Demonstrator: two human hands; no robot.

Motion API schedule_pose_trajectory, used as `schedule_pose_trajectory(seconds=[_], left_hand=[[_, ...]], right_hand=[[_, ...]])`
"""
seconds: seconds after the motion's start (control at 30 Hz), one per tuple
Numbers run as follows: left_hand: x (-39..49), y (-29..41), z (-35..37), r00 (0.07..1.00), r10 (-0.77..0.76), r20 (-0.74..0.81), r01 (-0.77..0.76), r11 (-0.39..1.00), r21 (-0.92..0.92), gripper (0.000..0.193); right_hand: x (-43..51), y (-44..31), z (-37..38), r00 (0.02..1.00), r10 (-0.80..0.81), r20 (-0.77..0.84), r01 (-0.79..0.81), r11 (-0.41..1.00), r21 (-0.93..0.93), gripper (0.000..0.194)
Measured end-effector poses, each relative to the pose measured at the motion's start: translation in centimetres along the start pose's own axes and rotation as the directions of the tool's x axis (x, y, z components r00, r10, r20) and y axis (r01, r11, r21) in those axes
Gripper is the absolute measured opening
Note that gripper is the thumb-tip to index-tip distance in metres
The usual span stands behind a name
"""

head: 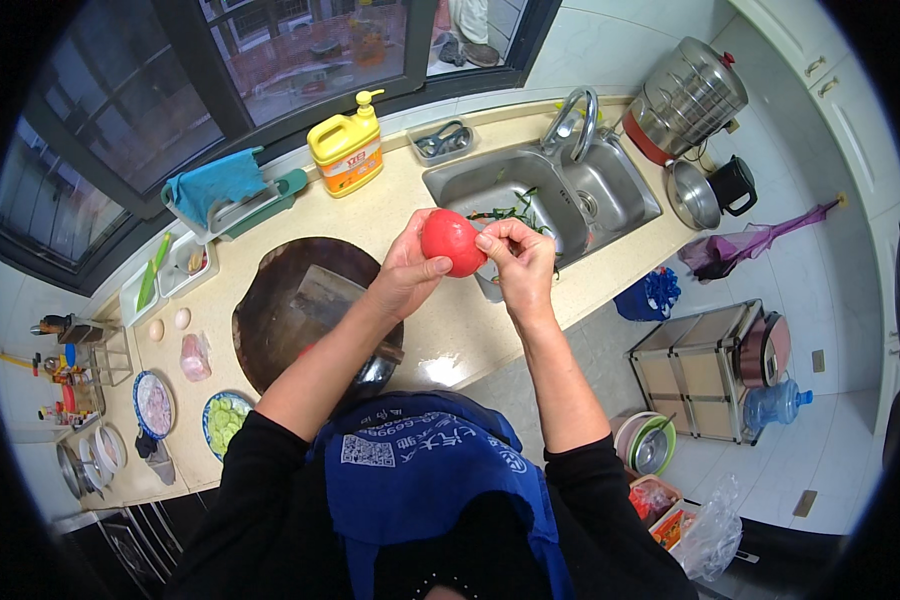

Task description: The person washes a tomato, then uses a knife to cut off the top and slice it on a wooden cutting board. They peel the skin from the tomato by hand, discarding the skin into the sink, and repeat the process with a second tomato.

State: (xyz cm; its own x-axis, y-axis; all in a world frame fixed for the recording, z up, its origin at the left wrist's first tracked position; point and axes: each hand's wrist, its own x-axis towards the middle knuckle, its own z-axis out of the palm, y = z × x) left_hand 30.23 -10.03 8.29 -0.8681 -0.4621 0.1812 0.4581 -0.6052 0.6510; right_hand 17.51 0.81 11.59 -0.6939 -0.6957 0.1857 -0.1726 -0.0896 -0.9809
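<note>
A red tomato [450,241] with a wet sheen is in my left hand [409,266], thumb across its lower side. The fingertips of my right hand [521,259] pinch at the tomato's right side. Both hands are over the counter by the front edge of the double steel sink [630,214], where green vegetable scraps [521,210] lie in the left basin. Below my left forearm is a round dark chopping board [270,315] with a cleaver [330,289] on it; something red there is mostly hidden by the arm.
Left on the counter are sliced green vegetable on a plate [207,429], a plate of pale pieces [139,397], two eggs [183,319], a plastic-wrapped item [195,358] and white trays [129,300]. A yellow detergent jug [349,154] stands by the window; a steamer [682,97] stands right of the sink.
</note>
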Motion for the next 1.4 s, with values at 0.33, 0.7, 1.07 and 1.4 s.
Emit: schedule_pose_trajectory(seconds=[0.33, 0.7, 1.07, 1.4], left_hand=[[0.3, -1.2, 0.7, 0.996, 0.045, -0.076, -0.043, 0.999, 0.024, 0.068], [0.4, -1.2, 0.4, 0.997, 0.059, -0.044, -0.059, 0.998, 0.0, 0.066], [0.5, -1.7, 0.2, 0.998, 0.044, -0.048, -0.042, 0.999, 0.03, 0.064], [1.7, -2.7, 1.0, 0.992, -0.019, -0.124, 0.016, 1.0, -0.027, 0.066]], right_hand=[[-0.5, 0.3, 1.2, 0.852, -0.507, -0.128, 0.42, 0.809, -0.41, 0.009], [-1.4, 0.9, 1.4, 0.882, -0.404, -0.243, 0.342, 0.903, -0.262, 0.022], [-0.9, 0.6, 0.6, 0.956, -0.218, -0.198, 0.186, 0.968, -0.17, 0.008], [-0.3, 1.8, -0.3, 0.968, -0.217, -0.123, 0.19, 0.961, -0.2, 0.01]])
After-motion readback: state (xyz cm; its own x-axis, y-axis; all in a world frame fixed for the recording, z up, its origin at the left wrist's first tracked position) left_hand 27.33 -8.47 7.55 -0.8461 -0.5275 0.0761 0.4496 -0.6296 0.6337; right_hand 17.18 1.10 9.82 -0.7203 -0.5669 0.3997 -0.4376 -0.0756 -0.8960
